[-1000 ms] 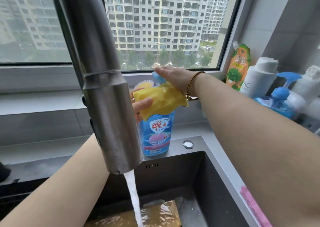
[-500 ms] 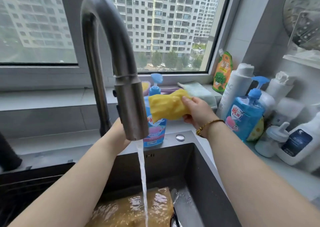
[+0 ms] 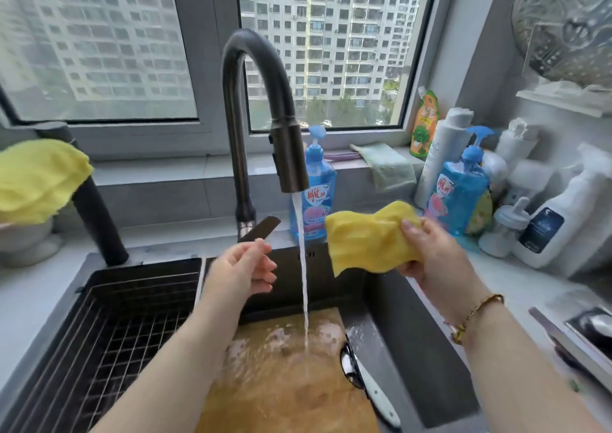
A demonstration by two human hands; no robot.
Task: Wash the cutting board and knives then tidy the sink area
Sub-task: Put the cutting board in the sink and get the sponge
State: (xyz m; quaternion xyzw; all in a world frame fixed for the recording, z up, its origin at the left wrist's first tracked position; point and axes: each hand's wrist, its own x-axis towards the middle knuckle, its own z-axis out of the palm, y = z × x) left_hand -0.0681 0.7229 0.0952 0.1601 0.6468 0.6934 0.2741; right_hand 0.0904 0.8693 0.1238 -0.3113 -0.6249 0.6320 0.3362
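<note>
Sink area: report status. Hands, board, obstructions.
Left hand open, empty. Right hand grips crumpled yellow cloth. Brown wooden cutting board in dark sink under running tap. White-handled knife lies along board's right edge.

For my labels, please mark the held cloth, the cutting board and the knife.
held cloth (image 3: 367, 237): head view, middle fold.
cutting board (image 3: 275, 386): head view, wet top.
knife (image 3: 377, 396): head view, white part.

Light: soft daylight through the grey-framed glass window (image 3: 331, 52)
Glare: sheen on the wet brown wooden cutting board (image 3: 265, 393)
Edges: bowed, blurred
</note>
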